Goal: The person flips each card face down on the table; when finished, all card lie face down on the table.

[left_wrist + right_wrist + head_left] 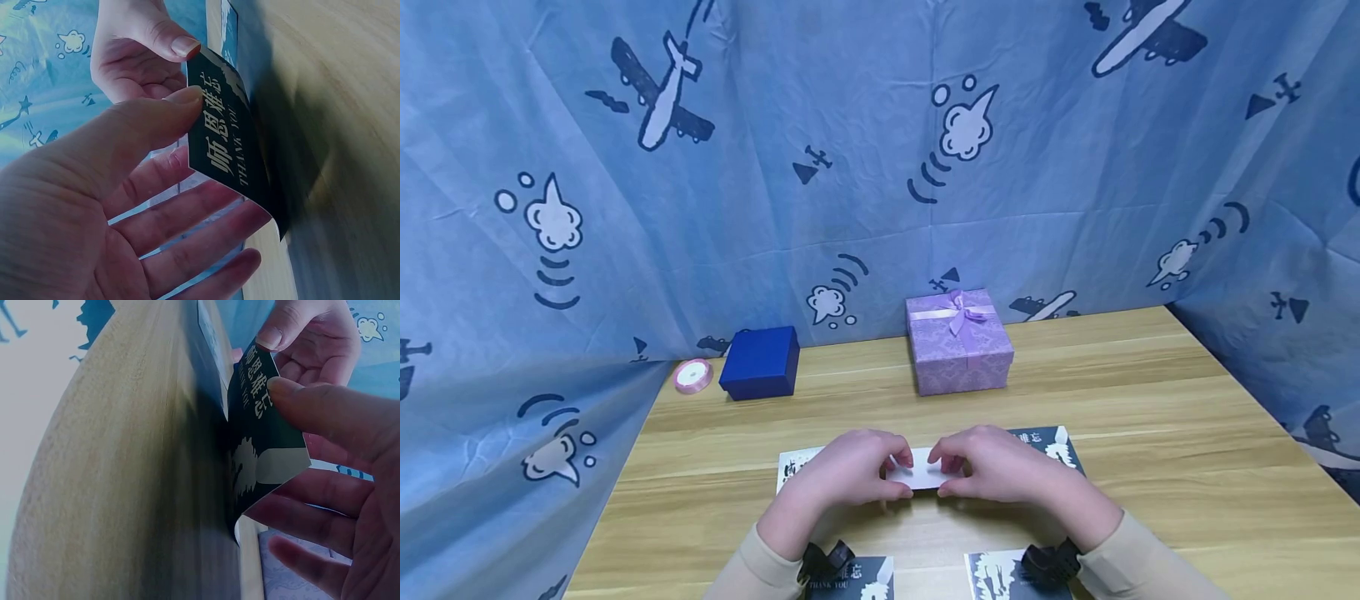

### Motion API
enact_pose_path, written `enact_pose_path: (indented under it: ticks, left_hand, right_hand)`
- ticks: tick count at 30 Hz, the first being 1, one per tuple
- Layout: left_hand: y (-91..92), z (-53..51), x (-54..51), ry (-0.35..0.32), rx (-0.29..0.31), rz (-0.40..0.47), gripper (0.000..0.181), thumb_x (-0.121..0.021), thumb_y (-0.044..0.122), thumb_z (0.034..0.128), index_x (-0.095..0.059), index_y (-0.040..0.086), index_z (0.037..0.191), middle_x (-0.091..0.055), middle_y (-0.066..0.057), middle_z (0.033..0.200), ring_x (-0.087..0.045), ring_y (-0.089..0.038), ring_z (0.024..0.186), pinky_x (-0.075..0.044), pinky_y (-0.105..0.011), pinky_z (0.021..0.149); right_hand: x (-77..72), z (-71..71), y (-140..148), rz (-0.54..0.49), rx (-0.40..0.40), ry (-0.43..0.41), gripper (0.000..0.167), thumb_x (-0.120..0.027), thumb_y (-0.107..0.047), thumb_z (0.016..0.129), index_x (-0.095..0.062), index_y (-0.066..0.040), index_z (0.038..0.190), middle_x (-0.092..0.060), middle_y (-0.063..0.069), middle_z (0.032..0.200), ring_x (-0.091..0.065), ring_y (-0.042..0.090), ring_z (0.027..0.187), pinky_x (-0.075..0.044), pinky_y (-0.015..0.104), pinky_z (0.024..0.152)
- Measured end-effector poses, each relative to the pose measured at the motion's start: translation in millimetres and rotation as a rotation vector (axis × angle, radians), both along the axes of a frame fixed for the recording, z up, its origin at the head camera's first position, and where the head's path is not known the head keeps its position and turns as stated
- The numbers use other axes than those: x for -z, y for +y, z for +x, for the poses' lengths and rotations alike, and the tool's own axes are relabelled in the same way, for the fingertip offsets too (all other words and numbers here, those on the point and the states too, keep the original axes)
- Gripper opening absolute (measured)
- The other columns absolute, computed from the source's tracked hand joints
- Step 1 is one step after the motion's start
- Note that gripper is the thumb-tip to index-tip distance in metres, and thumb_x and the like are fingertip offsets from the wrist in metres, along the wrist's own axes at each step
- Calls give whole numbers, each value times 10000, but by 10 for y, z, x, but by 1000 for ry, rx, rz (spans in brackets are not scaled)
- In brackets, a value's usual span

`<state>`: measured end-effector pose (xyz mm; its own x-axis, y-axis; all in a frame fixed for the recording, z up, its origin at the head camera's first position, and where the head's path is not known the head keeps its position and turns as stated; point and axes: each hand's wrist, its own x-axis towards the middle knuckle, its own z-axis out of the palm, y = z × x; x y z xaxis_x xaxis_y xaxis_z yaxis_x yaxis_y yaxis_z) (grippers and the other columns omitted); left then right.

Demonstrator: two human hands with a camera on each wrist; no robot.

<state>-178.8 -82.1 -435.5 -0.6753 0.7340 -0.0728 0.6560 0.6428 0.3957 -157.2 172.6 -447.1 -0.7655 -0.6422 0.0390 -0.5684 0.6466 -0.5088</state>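
A dark thank-you card (219,125) with pale lettering is held just above the wooden table. Its white side (921,469) faces the head camera, and the card bends along its length. My left hand (865,467) pinches one end between thumb and fingers; at the other end my right hand (992,465) does the same. Both wrist views show the thumbs on the printed face and fingers behind. A pale card (792,463) lies partly hidden behind the left hand, a dark card (1052,443) behind the right. Nearer me lie another dark card (853,577) and a patterned card (992,571).
At the table's back stand a lilac gift box (962,350) with a ribbon bow and a blue box (762,364). A pink ribbon roll (692,377) sits by the left edge. Blue printed cloth (880,167) hangs behind the table (1187,417).
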Motion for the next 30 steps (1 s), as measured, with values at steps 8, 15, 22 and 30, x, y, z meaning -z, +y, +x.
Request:
enact_pose_path:
  ticks: [8,15,22,30]
  left_hand:
    - [12,11,2,18,-2,-20,271,-843,384,853,-706,237,1035,-692,144,907,-603,-13,798,-491,-203,732]
    - [16,14,17,35,-7,-36,229,-808,368,887,-705,236,1043,-705,141,932,-623,-14,829,-511,-217,776]
    - [19,25,32,27,18,-35,297,-847,407,846,-701,238,1042,-667,146,879,-540,-4,732,-456,-188,679]
    - [19,37,17,1,2,-48,294,-812,412,878,-704,228,1080,-670,120,886,-533,-24,733,-460,-207,692]
  right_hand:
    - [19,-2,0,29,7,8,306,-841,-362,857,-752,-232,1119,-700,-157,895,-619,17,782,-523,275,718]
    - [22,3,-5,39,1,13,321,-847,-361,849,-751,-225,1123,-692,-163,889,-608,6,784,-521,276,718]
    - [15,14,-17,49,-2,24,343,-857,-363,834,-752,-216,1126,-698,-158,901,-620,15,805,-526,292,737]
    - [12,15,-38,52,29,-57,331,-833,-313,863,-756,-207,1167,-731,-137,988,-642,20,844,-554,279,772]
